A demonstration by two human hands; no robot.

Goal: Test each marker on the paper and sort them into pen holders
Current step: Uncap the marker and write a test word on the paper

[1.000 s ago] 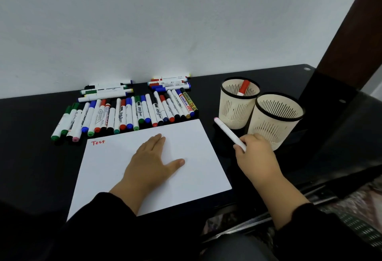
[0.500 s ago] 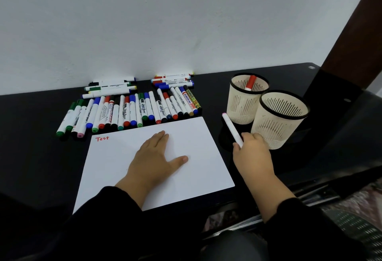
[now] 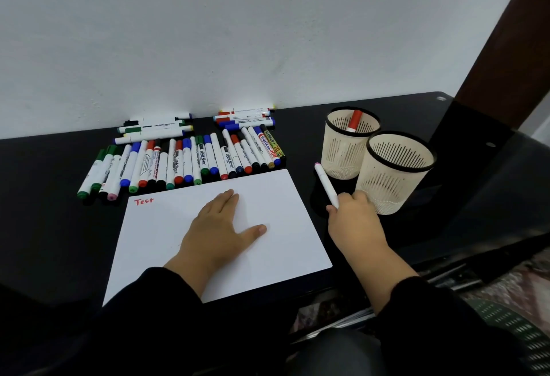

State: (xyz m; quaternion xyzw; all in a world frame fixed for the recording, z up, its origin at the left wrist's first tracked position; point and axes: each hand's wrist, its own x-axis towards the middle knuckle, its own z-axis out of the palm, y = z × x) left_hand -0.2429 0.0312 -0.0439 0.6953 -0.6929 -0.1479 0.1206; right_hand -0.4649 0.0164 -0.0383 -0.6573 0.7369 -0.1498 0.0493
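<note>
Nearest the camera, two dark sleeves reach forward over a black table [image 3: 44, 226]. The left hand [image 3: 218, 231] lies flat on the white paper [image 3: 276, 206], fingers straight and together, thumb spread out to the right, palm pressing the sheet down. The paper lies just in front of the person, and the word "Test" [image 3: 144, 201] is written in red at its far left corner.

Just right of the paper's edge, the right hand [image 3: 355, 222] has its fingers curled round the lower end of a white marker [image 3: 326, 185]. The marker is off the paper, above the bare table, its long axis tilted: the pinkish end points away and to the left, toward the near wall of the farther pen holder [image 3: 342, 152].

Beside that hand stands the nearer pen holder [image 3: 393, 179], touching or nearly touching the fingers; the two cream holders stand side by side, and a red marker [image 3: 354, 121] leans inside the farther one.

Beyond the paper, a row of markers [image 3: 184, 164] lies side by side, long axes running away from the person, with two small stacks [image 3: 154, 130] lying crosswise against the white wall [image 3: 268, 33]
</note>
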